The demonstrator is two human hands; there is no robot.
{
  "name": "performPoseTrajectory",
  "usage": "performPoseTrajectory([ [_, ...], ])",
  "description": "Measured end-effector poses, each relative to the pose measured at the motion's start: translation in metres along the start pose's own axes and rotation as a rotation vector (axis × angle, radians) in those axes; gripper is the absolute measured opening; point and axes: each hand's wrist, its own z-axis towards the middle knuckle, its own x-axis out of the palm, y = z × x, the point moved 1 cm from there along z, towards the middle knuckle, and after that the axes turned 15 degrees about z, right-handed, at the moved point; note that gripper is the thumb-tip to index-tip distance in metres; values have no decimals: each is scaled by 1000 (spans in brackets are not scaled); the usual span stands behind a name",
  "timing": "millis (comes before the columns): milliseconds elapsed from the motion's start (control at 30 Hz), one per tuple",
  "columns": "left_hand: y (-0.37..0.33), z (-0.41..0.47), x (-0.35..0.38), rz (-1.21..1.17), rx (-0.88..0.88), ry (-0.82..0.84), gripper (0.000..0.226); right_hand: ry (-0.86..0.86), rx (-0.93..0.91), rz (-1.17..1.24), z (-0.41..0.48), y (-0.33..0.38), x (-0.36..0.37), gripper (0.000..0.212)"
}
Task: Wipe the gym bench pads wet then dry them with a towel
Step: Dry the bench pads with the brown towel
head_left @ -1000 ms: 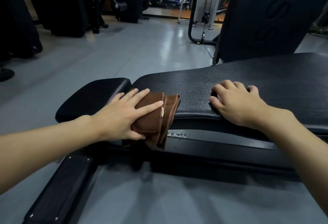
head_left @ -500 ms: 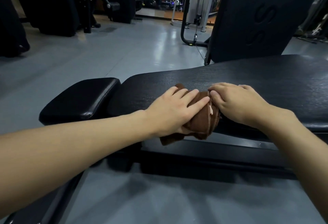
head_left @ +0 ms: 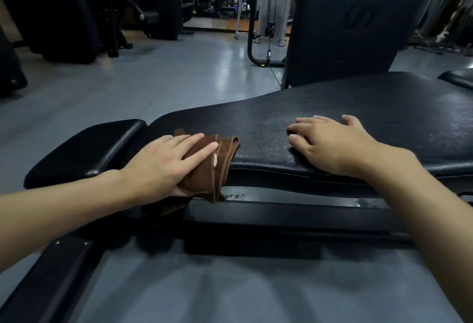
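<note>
A gym is indicated by the black padded bench [head_left: 332, 123], cable machine [head_left: 271, 15] and grey rubber floor [head_left: 153, 74].

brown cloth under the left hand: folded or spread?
Folded. The brown cloth shows stacked hemmed edges on its right side, bundled over the front edge of the long pad under the left hand.
</note>
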Motion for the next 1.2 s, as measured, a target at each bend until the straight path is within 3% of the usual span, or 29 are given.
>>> performPoseTrajectory([
  [167, -18, 22, -18, 2, 10, -83, 87, -96, 53, 17, -27, -43, -20, 41],
  [333, -70, 86, -57, -1, 137, -204, 92, -178, 17, 72, -41, -65, -26, 35],
  [433, -73, 94, -62, -20, 153, -231, 96, -391, 35, 260, -48, -68, -30, 40],
  [500, -68, 88, -59, -36, 134, -209, 105, -594, -96, 299, -52, -49, -28, 39],
  [533, -65, 83, -57, -59, 116, -194, 111, -612, -199, 296, -53, -32, -25, 38],
  [667, -31, 53, -35, -309, 21, -88, 128, -355, -527, 84, -46, 33, 3, 51],
  [800, 3, 23, -8, -499, 9, 165, 128, -176, -455, -277, -22, 59, 51, 92],
  [867, 9, 20, -5, -545, 45, 204, 120, -155, -389, -365, -12, 62, 69, 94],
  [933, 11, 25, -10, -610, 30, 192, 96, -221, -395, -376, -8, 59, 74, 82],
  [1200, -23, 80, -29, -744, 7, -112, 48, -359, -445, -391, -44, 10, 51, 51],
])
